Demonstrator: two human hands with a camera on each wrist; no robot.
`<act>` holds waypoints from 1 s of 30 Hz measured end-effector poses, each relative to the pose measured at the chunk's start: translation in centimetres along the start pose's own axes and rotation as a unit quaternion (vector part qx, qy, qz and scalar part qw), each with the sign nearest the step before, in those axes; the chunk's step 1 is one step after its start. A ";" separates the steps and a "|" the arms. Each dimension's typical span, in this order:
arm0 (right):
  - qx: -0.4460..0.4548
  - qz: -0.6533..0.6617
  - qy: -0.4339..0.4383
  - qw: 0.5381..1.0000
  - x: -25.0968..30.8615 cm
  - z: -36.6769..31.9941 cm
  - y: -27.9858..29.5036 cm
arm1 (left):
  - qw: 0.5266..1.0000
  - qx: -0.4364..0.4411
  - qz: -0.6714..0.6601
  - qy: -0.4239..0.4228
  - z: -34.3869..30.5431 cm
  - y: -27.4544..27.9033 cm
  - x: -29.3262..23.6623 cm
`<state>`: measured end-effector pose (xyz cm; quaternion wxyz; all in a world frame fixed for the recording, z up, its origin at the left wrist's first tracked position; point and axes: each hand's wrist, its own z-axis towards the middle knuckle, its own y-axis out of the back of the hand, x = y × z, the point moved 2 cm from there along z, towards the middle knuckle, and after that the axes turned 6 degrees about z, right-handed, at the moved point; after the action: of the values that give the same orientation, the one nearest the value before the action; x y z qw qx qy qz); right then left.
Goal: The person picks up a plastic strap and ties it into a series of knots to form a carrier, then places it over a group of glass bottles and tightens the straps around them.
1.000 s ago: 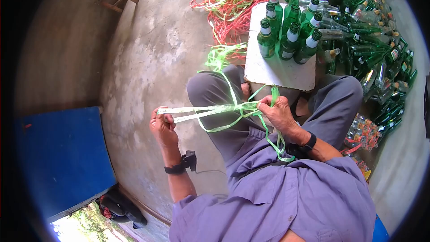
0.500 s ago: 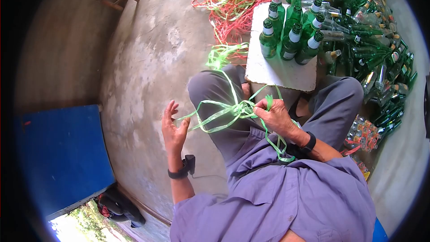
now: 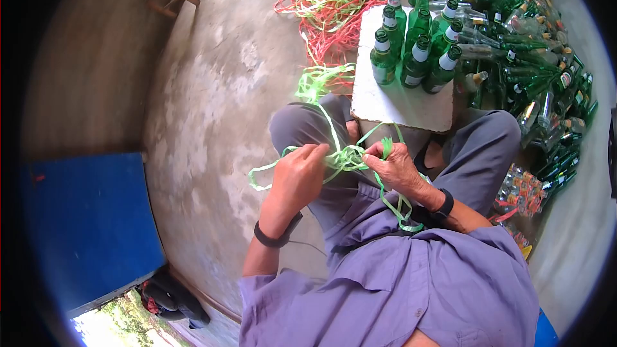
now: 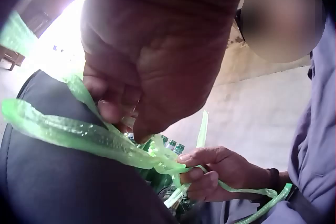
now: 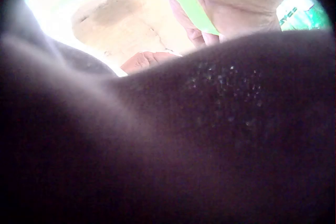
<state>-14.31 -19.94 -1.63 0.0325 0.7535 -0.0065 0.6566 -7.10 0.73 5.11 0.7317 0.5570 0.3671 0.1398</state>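
A green plastic strap, bunched into a loose knot with trailing loops, lies over the seated person's lap. Pinching it on the knot's right side is the right hand, a short tuft of strap sticking up above the fingers. The left hand has its curled fingertips at the knot's left side, and a loop hangs out beyond its back. In the left wrist view, thumb and fingers meet on the strap close to the right hand. Dark material hides most of the right wrist view; a green strip crosses a palm there.
Several green bottles stand on a white block before the knees. A heap of bottles lies along the right wall. Tangled red and green straps cover the floor ahead. A blue panel is at left.
The left hand let go of the stretched loops at the left, opened, then moved right to the knot and took the strap there. The right hand stays at the knot.
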 end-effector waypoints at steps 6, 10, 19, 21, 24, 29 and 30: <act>-0.009 0.017 0.006 1.000 -0.7 0.2 0.0 | 0.990 -0.050 -0.097 0.087 -0.7 1.0 0.9; 0.007 0.003 -0.019 1.000 -0.8 0.2 0.1 | 0.968 -0.093 -0.164 0.166 -1.9 2.4 1.7; -0.017 0.006 0.005 1.000 -0.9 0.0 0.3 | 0.824 -0.351 -0.288 0.340 -4.5 3.6 7.4; -0.025 0.019 -0.003 0.999 -1.0 -0.1 0.3 | 0.866 -0.310 -0.168 0.355 -6.0 3.0 8.0; -0.028 0.062 -0.044 0.997 -0.4 -0.3 0.3 | 0.905 -0.285 -0.137 0.284 -4.2 2.7 2.4; -0.028 0.093 -0.070 0.993 0.1 -0.4 0.4 | 0.987 -0.126 -0.073 0.070 -1.4 -0.8 -2.6; -0.029 0.106 -0.066 0.992 -0.1 -0.5 0.5 | 0.987 -0.127 -0.073 0.069 -1.3 -1.4 -3.1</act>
<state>-14.83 -20.38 -1.63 -0.0162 0.7891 -0.1071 0.6047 -10.38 -0.73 4.88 0.7775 0.4206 0.4356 0.1697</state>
